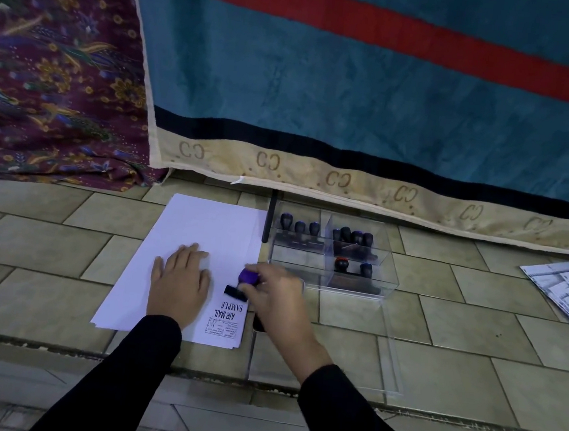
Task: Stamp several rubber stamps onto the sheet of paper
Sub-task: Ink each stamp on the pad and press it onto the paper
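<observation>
You kneel over a tan tiled floor (456, 319), with a teal blanket (356, 84) hanging behind it. Your right hand (278, 304) pinches the purple knob of a rubber stamp (249, 277). The stamp's black base is at the white sheet of paper (206, 225), just above the AIR MAIL and SAMPLE prints (230, 311); whether it touches the sheet is unclear. Your left hand (179, 281) lies flat on the sheet, fingers straight and close together. To the right stands a clear compartment box (292, 267) holding more stamps (353, 237).

Dim, bluish light; soft focus, edges curved.
</observation>
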{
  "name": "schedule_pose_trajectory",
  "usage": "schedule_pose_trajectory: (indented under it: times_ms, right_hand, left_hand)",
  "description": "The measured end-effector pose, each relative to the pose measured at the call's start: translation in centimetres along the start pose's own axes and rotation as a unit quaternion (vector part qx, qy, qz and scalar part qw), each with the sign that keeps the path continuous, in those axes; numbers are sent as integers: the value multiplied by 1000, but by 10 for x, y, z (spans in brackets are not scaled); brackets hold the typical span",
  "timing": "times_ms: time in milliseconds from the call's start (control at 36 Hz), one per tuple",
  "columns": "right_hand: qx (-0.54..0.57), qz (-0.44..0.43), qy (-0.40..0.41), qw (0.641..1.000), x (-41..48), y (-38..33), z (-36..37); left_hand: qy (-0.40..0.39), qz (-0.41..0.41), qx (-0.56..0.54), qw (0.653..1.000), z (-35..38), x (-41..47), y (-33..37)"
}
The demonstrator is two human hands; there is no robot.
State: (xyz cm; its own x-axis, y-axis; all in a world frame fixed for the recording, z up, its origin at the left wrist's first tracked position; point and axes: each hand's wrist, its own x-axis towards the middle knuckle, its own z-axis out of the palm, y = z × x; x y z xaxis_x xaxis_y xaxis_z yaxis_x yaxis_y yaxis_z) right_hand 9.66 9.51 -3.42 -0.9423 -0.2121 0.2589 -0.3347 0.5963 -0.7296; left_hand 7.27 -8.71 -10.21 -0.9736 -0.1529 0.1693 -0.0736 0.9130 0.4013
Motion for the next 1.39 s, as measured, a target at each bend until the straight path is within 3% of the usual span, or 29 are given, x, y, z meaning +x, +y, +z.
schedule_pose_trajectory:
  times_ms: [83,139,278,417,972,1222,1389]
  right_hand:
    - [44,19,108,993,9,6,-35]
    - [15,31,161,986,17,13,-64]
    - [-59,93,216,970,30,47,-128]
    - [-85,172,177,965,36,83,-150]
    - [-270,179,-27,946,56,110,-151]
    - [-298,159,-39,941,58,109,-150]
    - [-289,114,23,950,67,101,-145]
  left_hand:
    - [2,4,22,1000,-1,0,1]
    - [-1,6,37,999,-2,2,1]
    - [-21,-2,75,997,-5,10,4]
    - [-13,-23,59,998,-6,12,9]
    - [16,-13,59,998,-8,3,14]
    - [-1,-25,64,998,-9,7,13]
    - [-15,-52,51,997,-12,13,17]
